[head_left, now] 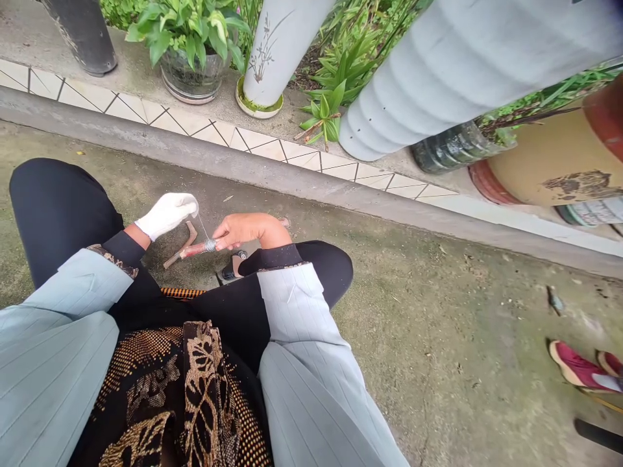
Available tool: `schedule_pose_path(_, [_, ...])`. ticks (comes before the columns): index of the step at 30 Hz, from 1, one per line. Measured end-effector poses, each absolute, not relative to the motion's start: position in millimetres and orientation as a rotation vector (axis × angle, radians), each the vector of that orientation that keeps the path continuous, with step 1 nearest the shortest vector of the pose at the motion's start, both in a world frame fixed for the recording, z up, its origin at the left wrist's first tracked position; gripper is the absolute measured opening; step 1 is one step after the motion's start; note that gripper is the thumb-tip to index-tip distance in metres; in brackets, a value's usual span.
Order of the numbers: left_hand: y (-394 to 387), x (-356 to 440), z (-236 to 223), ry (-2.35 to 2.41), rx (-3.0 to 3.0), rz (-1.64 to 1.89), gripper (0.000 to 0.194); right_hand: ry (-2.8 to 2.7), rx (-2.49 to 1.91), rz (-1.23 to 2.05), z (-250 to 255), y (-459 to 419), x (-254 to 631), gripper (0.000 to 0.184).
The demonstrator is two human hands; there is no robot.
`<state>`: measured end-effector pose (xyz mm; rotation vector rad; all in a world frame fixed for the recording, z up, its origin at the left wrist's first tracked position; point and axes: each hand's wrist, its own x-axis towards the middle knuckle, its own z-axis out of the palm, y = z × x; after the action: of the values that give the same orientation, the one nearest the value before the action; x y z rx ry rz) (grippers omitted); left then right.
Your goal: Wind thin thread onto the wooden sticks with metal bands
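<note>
My left hand (pixel 166 214) wears a white glove and pinches a thin wire or thread that runs down to a reddish-brown stick (pixel 195 250). My right hand (pixel 246 230), bare, grips that stick near a wrapped metal band where the wire meets it. A bent wooden piece (pixel 187 237) lies on the concrete just under the hands. Both hands are held over my lap, between my dark-trousered knees.
A raised tiled kerb (pixel 243 139) crosses ahead, carrying a potted plant (pixel 192 48), a white painted vase (pixel 272 52), a large ribbed white pot (pixel 438 71) and an ochre pot (pixel 555 159). Another person's red shoes (pixel 581 370) are at the right.
</note>
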<state>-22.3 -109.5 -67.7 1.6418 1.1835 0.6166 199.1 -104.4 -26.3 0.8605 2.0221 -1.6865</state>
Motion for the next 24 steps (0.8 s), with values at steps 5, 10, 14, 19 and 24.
schedule_pose_path(5, [-107.4,-20.7,-75.4,1.161,1.617,0.599,0.020,2.098,0.838,-1.711,-22.5,-107.9,197.0,0.013])
schedule_pose_path(10, [-105.9,-26.8,-77.9,1.140,1.528,0.751,0.022,2.198,0.894,-1.676,-27.0,-110.4,199.1,0.033])
schedule_pose_path(14, [-106.9,-28.4,-74.5,1.128,1.559,0.796,0.023,2.232,0.988,-1.526,-24.3,-112.8,197.4,0.038])
schedule_pose_path(19, [-107.6,-22.9,-79.3,1.180,1.637,0.676,0.023,2.417,0.937,-1.514,-18.8,-115.7,193.7,0.036])
schedule_pose_path(24, [-113.7,-11.7,-94.6,1.155,1.481,0.609,0.021,2.590,1.195,-1.501,-16.6,-116.3,197.6,0.035])
